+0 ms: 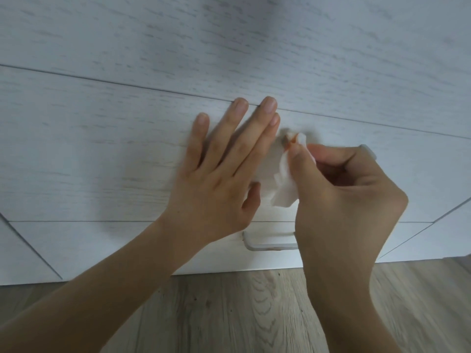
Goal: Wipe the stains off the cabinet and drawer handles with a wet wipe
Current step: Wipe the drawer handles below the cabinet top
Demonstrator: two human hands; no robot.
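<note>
**Wiping a stained drawer handle**

We see the left hand (216, 174) lying flat against the pale wood-grain drawer front (89, 154), fingers straight and slightly spread, fingertips reaching the seam with the panel above. Just beside it, the right hand (341, 194) pinches a crumpled white wet wipe (285, 182) between thumb and curled fingers. The top of the wipe is pressed to the end of the upper handle (367, 150), most of which hides behind the right hand; an orange-red stain shows on the wipe where the two meet. Below, on the next drawer, a second white handle (267, 247) sticks out, part covered by the right wrist, with a faint reddish mark along its lower edge. Wood-look floor (229, 314) runs beneath the cabinet.
</note>
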